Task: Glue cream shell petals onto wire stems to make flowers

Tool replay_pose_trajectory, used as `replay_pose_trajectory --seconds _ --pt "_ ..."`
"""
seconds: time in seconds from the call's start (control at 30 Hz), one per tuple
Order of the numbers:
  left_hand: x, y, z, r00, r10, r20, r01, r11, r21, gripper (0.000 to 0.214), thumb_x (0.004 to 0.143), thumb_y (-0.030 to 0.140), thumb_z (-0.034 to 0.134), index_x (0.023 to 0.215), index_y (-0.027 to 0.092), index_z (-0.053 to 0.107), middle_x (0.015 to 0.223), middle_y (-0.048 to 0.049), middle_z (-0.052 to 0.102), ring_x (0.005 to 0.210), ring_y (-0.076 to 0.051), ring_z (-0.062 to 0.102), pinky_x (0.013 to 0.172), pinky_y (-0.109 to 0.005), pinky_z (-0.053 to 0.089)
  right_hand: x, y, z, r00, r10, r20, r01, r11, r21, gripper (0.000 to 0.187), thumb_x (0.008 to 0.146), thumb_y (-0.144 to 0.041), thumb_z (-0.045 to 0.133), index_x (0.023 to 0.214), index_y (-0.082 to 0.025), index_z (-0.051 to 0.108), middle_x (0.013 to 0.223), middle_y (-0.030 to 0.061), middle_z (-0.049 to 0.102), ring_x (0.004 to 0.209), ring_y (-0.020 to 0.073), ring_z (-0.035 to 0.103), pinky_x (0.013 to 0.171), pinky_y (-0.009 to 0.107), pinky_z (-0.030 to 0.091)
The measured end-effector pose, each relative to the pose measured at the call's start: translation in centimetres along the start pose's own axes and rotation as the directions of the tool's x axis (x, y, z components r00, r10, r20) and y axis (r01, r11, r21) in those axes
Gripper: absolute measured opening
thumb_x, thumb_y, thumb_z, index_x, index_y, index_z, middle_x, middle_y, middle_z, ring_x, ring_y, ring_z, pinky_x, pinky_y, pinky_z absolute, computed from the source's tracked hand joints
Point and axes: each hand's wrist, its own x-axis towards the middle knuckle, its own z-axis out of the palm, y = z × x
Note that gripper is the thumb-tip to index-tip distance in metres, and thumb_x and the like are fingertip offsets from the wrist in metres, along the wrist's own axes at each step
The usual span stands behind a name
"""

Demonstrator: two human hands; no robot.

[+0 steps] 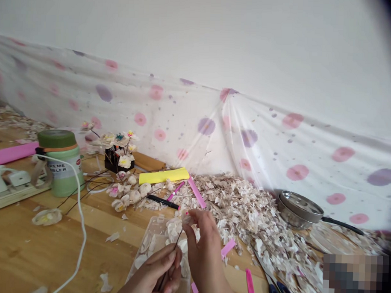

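Note:
My left hand (162, 267) is closed around a thin dark stem (178, 237), which slants up and to the right. At the stem's top, my right hand (205, 245) pinches a small pale flower head (185, 219) with a touch of pink, partly hidden by the fingers. Below both hands lies a clear plastic box (143, 246) with loose white petals (173, 227) in its compartments. Just beyond are a black pen (163, 202) and several finished-looking pale flowers (126, 199) on stems.
Petal scraps (238, 208) are heaped along the sheeted wall. Scissors (268, 275) and a metal pan (300, 210) lie to the right. On the left stand a green tumbler (64, 172), a power strip (17, 191) with a white cable (81, 228), and a black flower holder (113, 160).

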Motion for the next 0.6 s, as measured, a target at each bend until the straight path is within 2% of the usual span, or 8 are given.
replay_pose_trajectory --seconds 0.13,0.33,0.47,0.6 --pt "0.1 0.0 -0.2 1.000 0.021 -0.011 -0.020 0.998 0.063 0.038 0.081 0.058 0.058 0.080 0.020 0.050 0.050 0.0079 0.046 0.030 0.000 0.013 0.032 -0.015 0.005 0.2 -0.3 -0.3 0.998 -0.053 0.040 0.055 0.998 -0.028 0.030 0.078 0.003 0.051 0.098 -0.018 0.058 0.084 0.0039 0.064 0.079 0.0181 0.059 0.069 0.027 0.047" --pt "0.1 -0.1 -0.2 0.999 0.021 -0.029 -0.019 0.996 0.085 0.039 0.081 0.059 0.057 0.078 0.020 0.050 0.050 0.0078 0.045 0.032 -0.001 0.015 0.034 -0.016 0.005 0.1 -0.3 -0.3 0.997 -0.080 0.014 0.081 0.995 -0.055 0.039 0.073 0.008 0.054 0.102 -0.019 0.054 0.089 0.0035 0.063 0.083 0.0193 0.057 0.073 0.029 0.046" --pt "0.1 -0.3 -0.6 0.998 0.037 -0.045 -0.030 0.986 0.161 0.040 0.083 0.059 0.054 0.078 0.020 0.051 0.050 0.0069 0.045 0.034 -0.003 0.019 0.035 -0.018 0.007 0.0 -0.1 -0.3 0.995 -0.097 -0.029 0.094 0.993 -0.075 0.044 0.075 0.006 0.052 0.111 -0.021 0.051 0.104 0.0066 0.059 0.097 0.0219 0.053 0.083 0.033 0.045" --pt "0.2 -0.3 -1.1 0.998 0.036 -0.054 -0.025 0.980 0.197 0.039 0.083 0.059 0.053 0.080 0.020 0.051 0.052 0.0066 0.045 0.036 -0.004 0.019 0.036 -0.019 0.008 0.0 0.1 -0.4 0.998 -0.068 -0.006 0.067 0.994 -0.089 0.044 0.078 0.004 0.050 0.115 -0.021 0.049 0.112 0.0084 0.055 0.106 0.0229 0.050 0.089 0.036 0.044"
